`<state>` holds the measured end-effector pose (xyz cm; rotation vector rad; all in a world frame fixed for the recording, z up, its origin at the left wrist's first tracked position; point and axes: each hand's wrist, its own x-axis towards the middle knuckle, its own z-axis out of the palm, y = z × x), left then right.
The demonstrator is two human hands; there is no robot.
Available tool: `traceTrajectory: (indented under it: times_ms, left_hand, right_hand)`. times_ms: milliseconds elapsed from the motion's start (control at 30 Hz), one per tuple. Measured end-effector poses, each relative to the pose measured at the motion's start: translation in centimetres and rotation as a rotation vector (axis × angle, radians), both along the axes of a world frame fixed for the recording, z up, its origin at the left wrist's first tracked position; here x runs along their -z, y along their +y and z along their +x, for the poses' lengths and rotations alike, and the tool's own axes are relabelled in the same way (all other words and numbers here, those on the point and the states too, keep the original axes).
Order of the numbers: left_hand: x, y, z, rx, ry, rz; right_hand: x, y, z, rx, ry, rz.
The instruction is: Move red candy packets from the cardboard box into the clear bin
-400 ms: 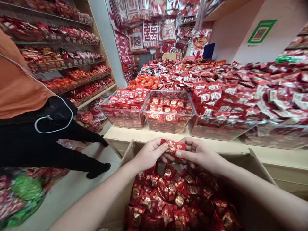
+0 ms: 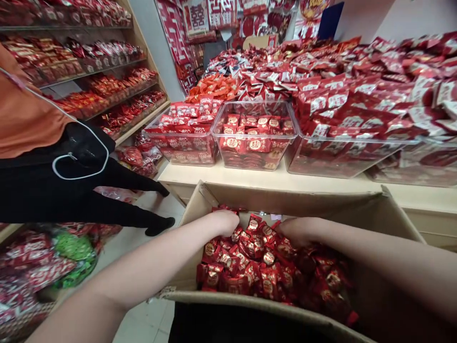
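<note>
Both hands reach down into an open cardboard box (image 2: 321, 201) that holds a heap of small red-and-gold wrapped candies (image 2: 255, 245). My left hand (image 2: 224, 222) is at the heap's far left side, its fingers hidden behind the wrist and among the wrappers. On the other side, my right hand (image 2: 298, 229) dips into the heap, back of the hand up, and its fingers are out of sight too. Whether either hand grips a candy cannot be seen. Between the hands, loose candies lie in plain view, with gold round prints on their wrappers.
Beyond the box, a clear bin (image 2: 255, 152) of neatly stacked red packets stands on a pale wooden counter (image 2: 246, 176), with similar filled bins (image 2: 180, 150) beside it. Filled shelves (image 2: 107, 66) line the left. A person in an orange top (image 2: 30, 109) stands there, near bagged goods (image 2: 74, 250).
My hands have dropped from above the box into the candy heap and moved apart. The red packet they held between them is no longer visible. The view has tilted downward.
</note>
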<state>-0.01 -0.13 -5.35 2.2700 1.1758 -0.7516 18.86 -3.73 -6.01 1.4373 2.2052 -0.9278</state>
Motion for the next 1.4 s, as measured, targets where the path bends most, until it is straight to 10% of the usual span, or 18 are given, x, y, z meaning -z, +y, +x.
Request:
traceTrajectory:
  times_ms: [267, 567, 767, 1033, 1400]
  left_hand:
    - [2.9, -0.1, 1.4, -0.034, -0.076, 0.038]
    - [-1.7, 1.0, 0.3, -0.119, -0.466, 0.032]
    - [-3.2, 1.0, -0.4, -0.393, -0.880, -0.204]
    - [-3.9, 1.3, -0.6, -0.582, -1.268, -0.233]
    - [-4.3, 0.8, 0.1, -0.715, -1.436, -0.282]
  right_hand:
    - [0.7, 1.7, -0.3, -0.069, -0.181, -0.038]
    - [-1.2, 2.0, -1.0, -0.068, 0.200, -0.116]
    - [-2.8, 1.6, -0.9, 0.250, 0.749, -0.485]
    - [-6.4, 1.5, -0.8, 0.389, 0.985, -0.233]
    - [-6.0, 1.9, -0.8, 0.455, 1.022, -0.162]
